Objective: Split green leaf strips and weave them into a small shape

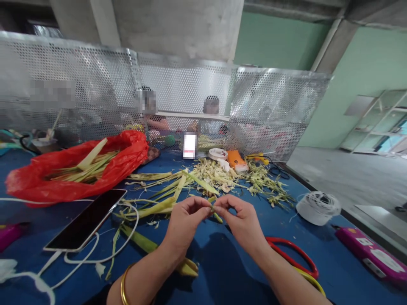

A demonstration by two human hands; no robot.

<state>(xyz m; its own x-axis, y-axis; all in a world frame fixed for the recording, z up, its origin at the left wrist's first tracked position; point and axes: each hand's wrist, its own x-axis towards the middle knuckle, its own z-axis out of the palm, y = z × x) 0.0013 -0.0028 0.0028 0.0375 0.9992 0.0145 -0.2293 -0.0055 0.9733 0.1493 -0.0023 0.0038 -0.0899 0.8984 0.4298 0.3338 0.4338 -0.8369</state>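
Above the blue table (219, 262), my left hand (187, 220) and my right hand (240, 218) meet fingertip to fingertip. Thumb and forefinger of each are pinched on a small green leaf strip (217, 217), whose end pokes out below them. The fingers cover most of it. Long pale-green leaves (165, 205) lie beyond and to the left of my hands. Another broad leaf (140, 239) passes under my left forearm. Next to my right forearm rest red-handled scissors (297, 245), partly hidden by the arm.
A red plastic bag (124, 169) of leaves and a dark phone (85, 220) with white cable lie left. Plant scraps (213, 173), a tape roll (218, 153) and an orange packet (236, 160) lie ahead. Right are white twine (318, 207) and a purple device (369, 250). People sit behind a perforated screen (184, 84).
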